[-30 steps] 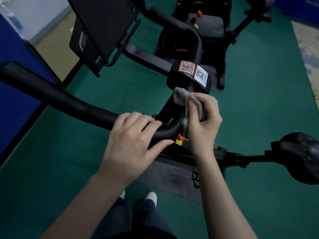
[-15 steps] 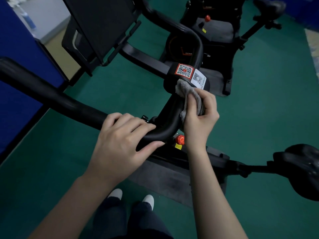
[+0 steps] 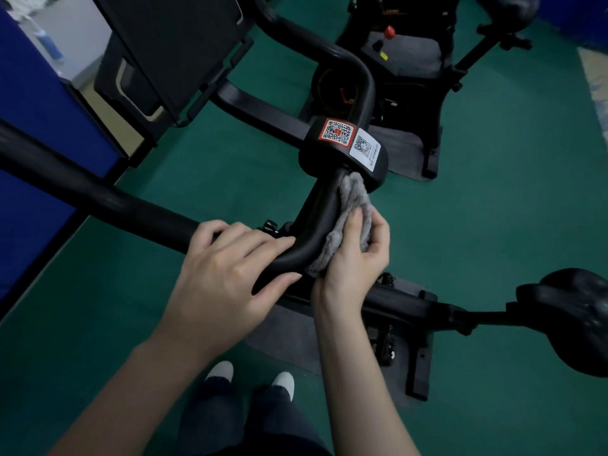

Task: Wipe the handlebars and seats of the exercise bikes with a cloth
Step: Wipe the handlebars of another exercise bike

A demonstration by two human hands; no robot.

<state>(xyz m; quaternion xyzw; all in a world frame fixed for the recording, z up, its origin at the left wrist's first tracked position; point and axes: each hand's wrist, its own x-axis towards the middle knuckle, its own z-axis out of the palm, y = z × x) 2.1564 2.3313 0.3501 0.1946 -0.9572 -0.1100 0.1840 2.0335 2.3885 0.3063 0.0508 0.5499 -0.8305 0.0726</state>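
Green floor [image 3: 493, 225] lies under two black bikes. Her left hand [image 3: 227, 271] curls around the handlebar [image 3: 316, 232] bend to steady it; her right hand [image 3: 355, 258] grips the grey cloth [image 3: 348, 209] against the bar, just below the sticker clamp [image 3: 345, 146]. Handlebar wiping is in hand; next, I think, the seat [image 3: 572, 314] at right.

Two QR-code labels are fixed to the handlebar hub [image 3: 311, 156] at upper centre: a red-bordered label [image 3: 337, 132] and a white label [image 3: 365, 148], whose small print cannot be read. On the far bike [image 3: 411, 70], orange lettering [image 3: 351, 100] is cut off.
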